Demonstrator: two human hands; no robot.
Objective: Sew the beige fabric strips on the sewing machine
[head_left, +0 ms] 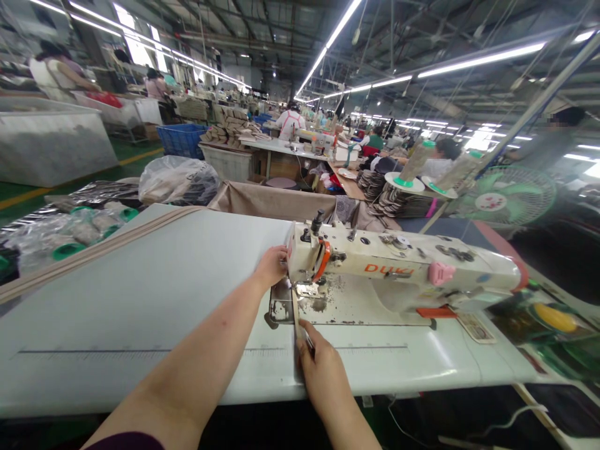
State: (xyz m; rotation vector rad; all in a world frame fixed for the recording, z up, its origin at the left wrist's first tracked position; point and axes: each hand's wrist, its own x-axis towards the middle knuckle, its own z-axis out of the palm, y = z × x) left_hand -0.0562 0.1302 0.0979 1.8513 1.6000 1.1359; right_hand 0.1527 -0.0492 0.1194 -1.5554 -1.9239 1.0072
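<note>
Head view. A white sewing machine (398,265) is seen on a pale table (140,294). A narrow beige strip (295,312) is laid from the table's near edge up under the presser foot (307,289) on the needle plate (281,307).

Left hand (272,265): placed at the machine's head, just left of the foot; fingers hidden behind the machine, so whether anything is gripped cannot be told.

Right hand (321,365): set on the table near the front edge, fingers closed on the strip's near end.

A long beige band (103,247) is stretched across the table's far left. Bagged goods (178,181) are set beyond. Thread cones (415,164) and a green fan (509,200) are seen at the right. Other workers are seated at distant tables.
</note>
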